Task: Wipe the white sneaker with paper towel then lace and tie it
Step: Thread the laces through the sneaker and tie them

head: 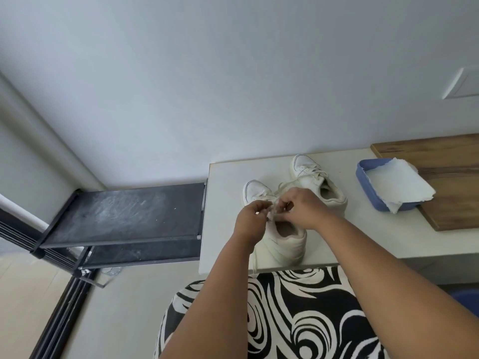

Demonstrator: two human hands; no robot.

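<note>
We saw the near white sneaker (281, 237) standing on the pale table (363, 237), toe pointing away, with a second sneaker (317, 177) just beyond it to the right. Both hands worked over its tongue: the left hand (250, 221) and the right hand (302, 208) each pinched a lace (273, 203), though the strands blurred together there. A blue tray (363, 174) held paper towel (399, 185).

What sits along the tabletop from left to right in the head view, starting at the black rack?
Black rack → near sneaker with both hands at its laces → far sneaker → blue tray holding paper towel → wooden board.
</note>
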